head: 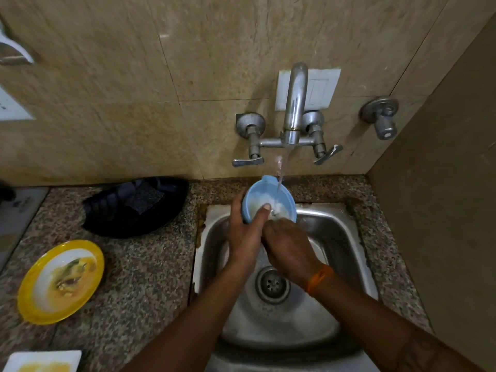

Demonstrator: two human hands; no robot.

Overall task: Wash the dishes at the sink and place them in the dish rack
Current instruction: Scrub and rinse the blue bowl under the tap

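A small blue bowl is held tilted over the steel sink, under water running from the tap. My left hand grips the bowl, fingers round its outside and thumb over the rim. My right hand reaches into the bowl, its fingers hidden inside among white suds. On the counter to the left lies a dirty yellow plate with food remains. A white square dish with yellow residue shows at the bottom left edge.
A black dish rack or tray holding a dark scrub pad sits on the granite counter left of the sink. Two lever handles flank the tap; a separate valve sticks out of the wall at right. A side wall closes the right.
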